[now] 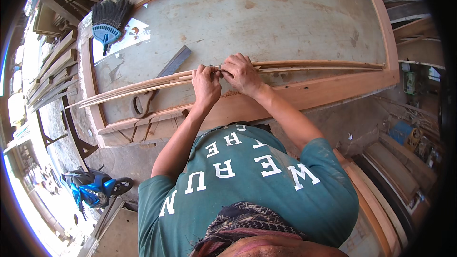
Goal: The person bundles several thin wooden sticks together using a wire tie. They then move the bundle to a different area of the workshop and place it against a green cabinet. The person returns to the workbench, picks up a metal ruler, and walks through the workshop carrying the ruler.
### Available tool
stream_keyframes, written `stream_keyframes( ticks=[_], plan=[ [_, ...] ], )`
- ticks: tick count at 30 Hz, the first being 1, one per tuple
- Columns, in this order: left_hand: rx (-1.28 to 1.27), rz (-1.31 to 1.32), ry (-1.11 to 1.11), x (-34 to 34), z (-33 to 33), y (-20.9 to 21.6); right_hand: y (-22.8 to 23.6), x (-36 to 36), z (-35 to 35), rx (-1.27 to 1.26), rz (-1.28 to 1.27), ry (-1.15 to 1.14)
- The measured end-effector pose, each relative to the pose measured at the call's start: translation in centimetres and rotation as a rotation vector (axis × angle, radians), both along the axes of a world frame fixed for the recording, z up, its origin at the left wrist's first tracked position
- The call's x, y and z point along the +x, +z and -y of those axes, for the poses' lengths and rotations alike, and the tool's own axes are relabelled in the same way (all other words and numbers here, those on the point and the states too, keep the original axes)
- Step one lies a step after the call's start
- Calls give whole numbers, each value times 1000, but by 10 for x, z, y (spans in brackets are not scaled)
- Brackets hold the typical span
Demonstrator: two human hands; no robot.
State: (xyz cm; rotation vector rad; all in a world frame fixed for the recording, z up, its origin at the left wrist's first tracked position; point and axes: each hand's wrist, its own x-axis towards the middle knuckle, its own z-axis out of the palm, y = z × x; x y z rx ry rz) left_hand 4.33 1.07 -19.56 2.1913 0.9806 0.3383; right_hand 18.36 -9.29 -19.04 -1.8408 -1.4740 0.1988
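A bundle of long, thin wooden strips (295,65) lies across a wooden frame. My left hand (206,84) is closed around the bundle near its middle. Right beside it, my right hand (242,74) is closed on the same strips, its fingertips pinched together. Something small and dark shows between my fingertips, too small to name. Left of my hands, a handsaw (175,61) passes beneath the strips, its handle towards me.
The wooden frame (304,89) surrounds a dusty grey panel (266,19) on the bench. A black-bristled blue broom head (105,32) rests at the far left corner. Stacked boards (52,74) stand at left, a blue motorbike (93,188) below them. More planks (390,171) lean at right.
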Motion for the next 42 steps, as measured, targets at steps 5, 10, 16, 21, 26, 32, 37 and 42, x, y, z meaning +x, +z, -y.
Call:
stream_keyframes(
  ticks=[5,10,16,21,26,32,37,42],
  plan=[
    [-21,2,1,0,0,-1,-5,-3,1,22,-8,-22],
    [-16,47,27,-2,1,-5,-5,-4,-2,4,-37,-15],
    [-32,120,35,-3,1,-6,-13,-6,-10,61,-57,4],
    [65,71,-6,-2,5,-1,-9,-2,-14,27,44,39],
    [38,43,40,0,7,1,-4,4,-12,17,9,66],
    [-48,-8,127,3,9,-2,-8,4,-3,71,-2,29],
    [-80,-26,150,5,8,-2,-15,-1,-2,117,40,7],
    [-96,-5,133,4,4,-2,-19,-4,-5,120,57,12]
  ],
)
